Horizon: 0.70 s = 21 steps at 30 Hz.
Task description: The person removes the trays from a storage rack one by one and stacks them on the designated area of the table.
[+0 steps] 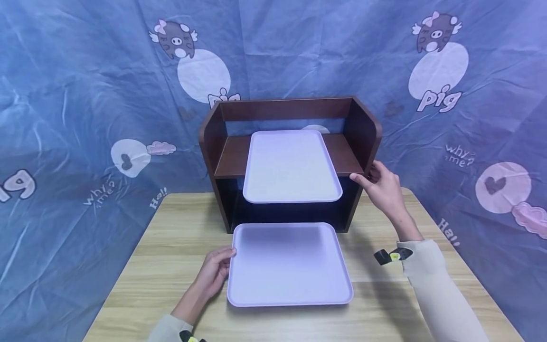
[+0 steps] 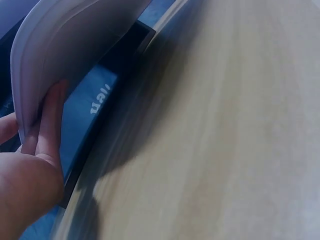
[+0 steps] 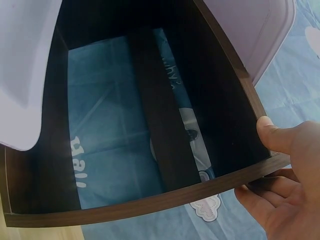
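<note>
A small dark brown wooden shelf stands on the table. On its upper board lies a white tray, jutting out past the front edge. A second white tray is held in front of the shelf's lower opening, raised off the table. My left hand grips this tray's left rim, thumb above and fingers underneath, as the left wrist view shows. With my right hand I hold the shelf's right side panel at the middle board's height, thumb on the board's front edge and fingers around the outside.
The pale wood table extends on both sides of the shelf. Blue cloth printed with pigs and words hangs behind and at both sides. Each wrist wears a dark strap over a light sleeve.
</note>
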### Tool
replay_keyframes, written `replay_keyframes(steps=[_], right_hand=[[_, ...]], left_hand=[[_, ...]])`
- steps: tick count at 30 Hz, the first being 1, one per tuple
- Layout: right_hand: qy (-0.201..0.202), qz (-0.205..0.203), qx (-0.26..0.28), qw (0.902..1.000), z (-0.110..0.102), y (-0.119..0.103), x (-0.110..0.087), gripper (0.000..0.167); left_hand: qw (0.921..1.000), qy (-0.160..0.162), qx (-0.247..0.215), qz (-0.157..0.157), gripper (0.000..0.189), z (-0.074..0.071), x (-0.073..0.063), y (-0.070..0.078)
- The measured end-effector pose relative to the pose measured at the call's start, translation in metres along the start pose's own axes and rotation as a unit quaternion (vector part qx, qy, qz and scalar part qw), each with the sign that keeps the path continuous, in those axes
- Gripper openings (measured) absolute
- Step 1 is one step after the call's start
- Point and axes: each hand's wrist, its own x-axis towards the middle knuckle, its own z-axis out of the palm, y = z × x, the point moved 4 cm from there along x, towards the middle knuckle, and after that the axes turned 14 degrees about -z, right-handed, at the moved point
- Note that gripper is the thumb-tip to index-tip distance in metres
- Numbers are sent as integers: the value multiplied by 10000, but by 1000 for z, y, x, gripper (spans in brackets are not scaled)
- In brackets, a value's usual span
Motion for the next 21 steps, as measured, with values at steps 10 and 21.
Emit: replay_keyframes(steps=[10, 21], right_hand=[[-87, 55, 128, 9999, -1, -2, 1, 67], [-21, 69, 71, 9999, 0, 1, 1, 65]], left_hand=[[9998, 7, 163, -109, 24, 3, -2, -9], [9989, 53, 369, -274, 17, 7, 0, -17]])
